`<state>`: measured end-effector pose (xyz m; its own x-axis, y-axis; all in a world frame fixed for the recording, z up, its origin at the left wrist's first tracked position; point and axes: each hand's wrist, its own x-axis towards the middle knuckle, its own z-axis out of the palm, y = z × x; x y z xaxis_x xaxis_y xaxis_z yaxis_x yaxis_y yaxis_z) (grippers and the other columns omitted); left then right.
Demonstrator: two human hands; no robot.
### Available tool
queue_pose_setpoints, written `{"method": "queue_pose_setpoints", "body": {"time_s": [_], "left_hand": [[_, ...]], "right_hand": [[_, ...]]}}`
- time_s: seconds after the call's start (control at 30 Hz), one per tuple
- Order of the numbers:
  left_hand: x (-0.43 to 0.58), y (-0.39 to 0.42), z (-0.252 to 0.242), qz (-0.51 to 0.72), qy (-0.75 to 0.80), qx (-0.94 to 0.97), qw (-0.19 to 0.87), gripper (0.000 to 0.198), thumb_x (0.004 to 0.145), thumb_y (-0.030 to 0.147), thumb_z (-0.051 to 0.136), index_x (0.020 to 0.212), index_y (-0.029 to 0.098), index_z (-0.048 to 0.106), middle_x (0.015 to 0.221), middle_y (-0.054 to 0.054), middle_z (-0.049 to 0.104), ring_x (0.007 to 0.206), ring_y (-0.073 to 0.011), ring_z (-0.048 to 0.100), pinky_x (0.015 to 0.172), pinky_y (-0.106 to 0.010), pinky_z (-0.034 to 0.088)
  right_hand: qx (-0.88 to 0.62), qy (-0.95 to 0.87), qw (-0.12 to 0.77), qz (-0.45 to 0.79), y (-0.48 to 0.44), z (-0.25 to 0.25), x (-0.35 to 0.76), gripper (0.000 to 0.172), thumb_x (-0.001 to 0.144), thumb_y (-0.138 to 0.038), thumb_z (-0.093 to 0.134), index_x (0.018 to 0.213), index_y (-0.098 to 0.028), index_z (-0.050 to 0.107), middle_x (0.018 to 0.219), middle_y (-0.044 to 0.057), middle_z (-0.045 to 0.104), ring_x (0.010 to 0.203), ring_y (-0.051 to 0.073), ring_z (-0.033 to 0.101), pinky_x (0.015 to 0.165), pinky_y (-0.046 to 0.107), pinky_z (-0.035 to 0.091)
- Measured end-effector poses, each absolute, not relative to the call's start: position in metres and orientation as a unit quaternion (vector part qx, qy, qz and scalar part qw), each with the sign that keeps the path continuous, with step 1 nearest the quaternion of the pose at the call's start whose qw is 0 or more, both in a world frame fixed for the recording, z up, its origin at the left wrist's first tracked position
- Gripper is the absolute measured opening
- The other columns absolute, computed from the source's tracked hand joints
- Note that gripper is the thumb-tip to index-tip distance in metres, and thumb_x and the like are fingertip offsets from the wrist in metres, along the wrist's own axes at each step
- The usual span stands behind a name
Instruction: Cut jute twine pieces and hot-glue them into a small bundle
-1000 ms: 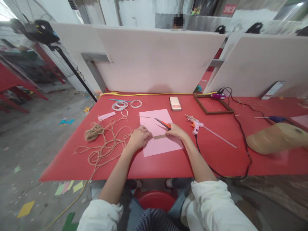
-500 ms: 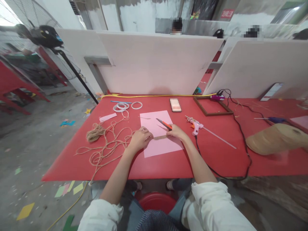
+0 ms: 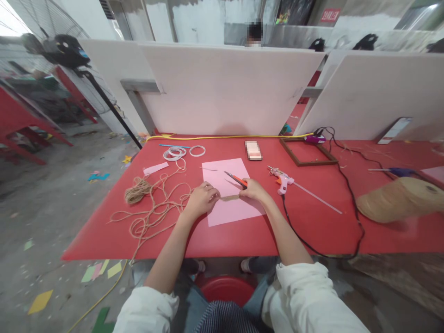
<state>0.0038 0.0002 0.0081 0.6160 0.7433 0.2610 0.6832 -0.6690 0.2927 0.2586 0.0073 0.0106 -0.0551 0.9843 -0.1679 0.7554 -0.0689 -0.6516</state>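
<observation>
Short lengths of brown twine (image 3: 229, 198) stretch between my two hands, low over a pink sheet of paper (image 3: 222, 217). My left hand (image 3: 204, 196) pinches the twine's left end. With closed fingers, my right hand (image 3: 252, 189) grips the other end. An orange and black utility knife (image 3: 236, 179) sticks out from the right hand, its tip pointing to the far left and its shadow falling on the paper. A loose bit of twine (image 3: 208, 169) lies near the sheet's far edge. Left of my hands, a tangled twine bundle (image 3: 138, 191) spreads across the red table (image 3: 222, 243).
A pink glue gun (image 3: 283, 181) with a cord lies on the right, near a wooden frame (image 3: 316, 163). A phone (image 3: 253, 151) and white rings (image 3: 174, 153) lie farther back. A brown rounded object (image 3: 391, 201) sits far right. White boards (image 3: 222, 88) stand behind.
My hands and the twine between them have barely moved. The view has shifted very slightly.
</observation>
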Motion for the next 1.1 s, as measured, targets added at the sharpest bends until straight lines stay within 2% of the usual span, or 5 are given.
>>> {"method": "queue_pose_setpoints", "body": {"time_s": [0.53, 0.73, 0.83, 0.97, 1.1], "left_hand": [[0.005, 0.004, 0.007, 0.199, 0.421, 0.88, 0.092, 0.016, 0.093, 0.022, 0.062, 0.086, 0.017, 0.075, 0.088, -0.009, 0.074, 0.096, -0.0247, 0.059, 0.086, -0.038, 0.048], [0.012, 0.007, 0.015, 0.244, 0.459, 0.839, 0.161, 0.017, 0.09, 0.021, 0.061, 0.083, 0.018, 0.076, 0.087, -0.008, 0.075, 0.092, -0.0235, 0.061, 0.086, -0.036, 0.047], [0.018, 0.009, 0.02, 0.302, 0.474, 0.795, 0.229, 0.013, 0.084, 0.022, 0.066, 0.076, 0.018, 0.075, 0.082, -0.008, 0.074, 0.086, -0.023, 0.063, 0.082, -0.034, 0.047], [0.022, 0.014, 0.019, 0.362, 0.495, 0.734, 0.293, 0.009, 0.08, 0.026, 0.07, 0.077, 0.018, 0.074, 0.082, -0.008, 0.076, 0.08, -0.0224, 0.067, 0.078, -0.034, 0.05], [0.026, 0.025, 0.014, 0.397, 0.505, 0.689, 0.334, 0.014, 0.082, 0.03, 0.068, 0.081, 0.017, 0.071, 0.083, -0.007, 0.075, 0.078, -0.0214, 0.068, 0.077, -0.034, 0.052]], "right_hand": [[-0.659, -0.651, 0.226, 0.3, 0.003, 0.013, 0.261, 0.015, 0.064, -0.016, 0.067, 0.075, -0.02, 0.057, 0.071, -0.002, 0.063, 0.064, 0.014, 0.057, 0.058, 0.023, 0.035], [-0.557, -0.687, 0.379, 0.274, -0.012, 0.034, 0.232, 0.015, 0.076, -0.02, 0.06, 0.09, -0.022, 0.064, 0.087, 0.002, 0.072, 0.075, 0.017, 0.063, 0.067, 0.024, 0.043], [-0.522, -0.726, 0.363, 0.26, -0.018, 0.039, 0.211, 0.004, 0.076, -0.02, 0.06, 0.076, -0.023, 0.057, 0.074, -0.002, 0.065, 0.068, 0.016, 0.058, 0.061, 0.023, 0.038], [-0.55, -0.722, 0.353, 0.229, -0.019, 0.041, 0.199, 0.013, 0.076, -0.016, 0.055, 0.071, -0.024, 0.047, 0.062, -0.005, 0.054, 0.057, 0.014, 0.048, 0.056, 0.024, 0.03], [-0.57, -0.71, 0.368, 0.187, -0.011, 0.041, 0.2, 0.011, 0.081, -0.022, 0.054, 0.073, -0.024, 0.046, 0.061, -0.004, 0.054, 0.056, 0.014, 0.046, 0.057, 0.025, 0.029]]}}
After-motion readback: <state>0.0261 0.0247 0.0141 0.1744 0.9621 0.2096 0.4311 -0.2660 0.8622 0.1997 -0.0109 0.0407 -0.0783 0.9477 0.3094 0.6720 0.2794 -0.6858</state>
